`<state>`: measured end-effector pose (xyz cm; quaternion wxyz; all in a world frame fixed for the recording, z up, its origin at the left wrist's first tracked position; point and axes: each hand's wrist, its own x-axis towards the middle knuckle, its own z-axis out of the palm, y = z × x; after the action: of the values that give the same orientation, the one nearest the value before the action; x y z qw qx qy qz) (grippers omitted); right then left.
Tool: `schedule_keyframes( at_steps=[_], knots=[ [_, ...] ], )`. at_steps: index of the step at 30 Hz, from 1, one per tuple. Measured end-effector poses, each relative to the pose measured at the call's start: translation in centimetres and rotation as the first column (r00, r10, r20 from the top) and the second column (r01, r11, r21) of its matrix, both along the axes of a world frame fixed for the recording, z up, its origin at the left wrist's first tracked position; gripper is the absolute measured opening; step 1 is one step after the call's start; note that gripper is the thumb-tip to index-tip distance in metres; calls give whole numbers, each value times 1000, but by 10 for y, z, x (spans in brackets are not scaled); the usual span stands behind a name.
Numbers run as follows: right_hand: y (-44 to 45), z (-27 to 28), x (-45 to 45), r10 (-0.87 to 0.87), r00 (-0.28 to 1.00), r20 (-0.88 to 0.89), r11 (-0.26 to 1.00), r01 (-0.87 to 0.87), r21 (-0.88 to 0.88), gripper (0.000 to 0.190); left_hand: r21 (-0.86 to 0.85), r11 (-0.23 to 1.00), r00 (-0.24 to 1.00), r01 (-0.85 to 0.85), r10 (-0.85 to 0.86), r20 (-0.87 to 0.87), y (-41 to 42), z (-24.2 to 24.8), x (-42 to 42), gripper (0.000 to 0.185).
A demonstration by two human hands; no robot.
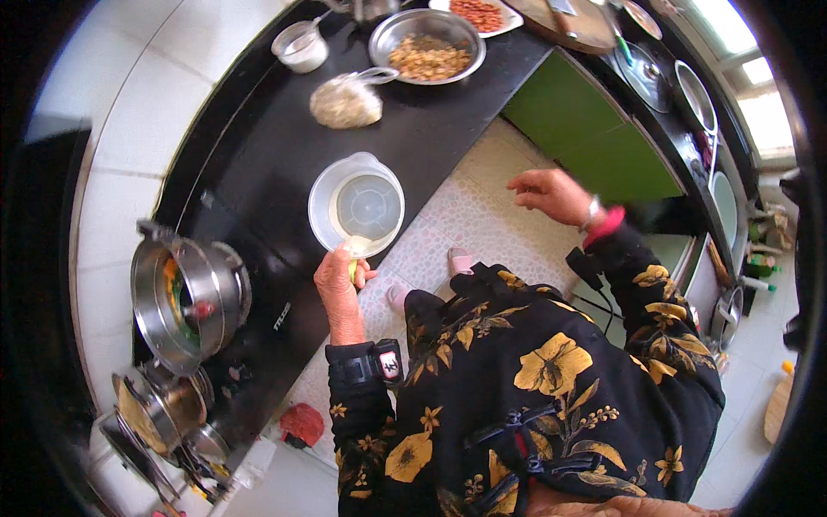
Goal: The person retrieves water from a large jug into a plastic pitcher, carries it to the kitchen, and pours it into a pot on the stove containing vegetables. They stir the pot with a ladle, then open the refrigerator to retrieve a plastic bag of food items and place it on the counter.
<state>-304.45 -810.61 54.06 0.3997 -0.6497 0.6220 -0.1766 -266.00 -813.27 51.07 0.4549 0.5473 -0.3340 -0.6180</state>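
My left hand [342, 274] grips a yellow-green handle [353, 271] at the near rim of a translucent plastic container [316, 216] with a spout. A whitish piece [362, 245] shows inside the rim by my thumb. Whether the handle belongs to the container or to a utensil in it, I cannot tell. The container is over the black countertop [258, 174], near its edge. My right hand [549, 194] hangs over the floor with fingers loosely bent and nothing in them. Beyond the container lies a knotted clear plastic bag [345, 103] with pale contents.
A steel bowl [475, 68] of chopped food, a white jar [302, 48] and a plate [513, 21] of red pieces stand at the far end. Steel pots [223, 310] stand at left. A round cutting board [588, 35] and a glass lid [646, 77] lie at upper right.
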Motion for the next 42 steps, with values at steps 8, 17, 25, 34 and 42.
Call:
schedule_keyframes(
  at_steps=[8, 17, 25, 34, 42],
  knots=[
    [8, -24, -50, 13, 998, -56, 998, -9, 62, 34, 14, 948, 948, 318, -319, 10, -55, 3, -103, 39],
    [54, -38, -128, -265, 952, -151, 936, 292, 199, 35, -71, 691, 683, 720, -723, -106, -126, -14, -255, 40],
    [142, -64, -208, -469, 869, -157, 828, 495, 262, 35, -29, 385, 375, 923, -912, -163, -111, -5, -438, 36],
    [254, -84, -331, -705, 686, -178, 637, 724, 266, 30, 28, 208, 209, 978, -955, -209, -52, -18, -680, 34],
    [293, -87, -380, -841, 479, -253, 429, 874, 227, 33, 35, 119, 120, 992, -991, -51, -24, -24, -834, 25]
  ],
)
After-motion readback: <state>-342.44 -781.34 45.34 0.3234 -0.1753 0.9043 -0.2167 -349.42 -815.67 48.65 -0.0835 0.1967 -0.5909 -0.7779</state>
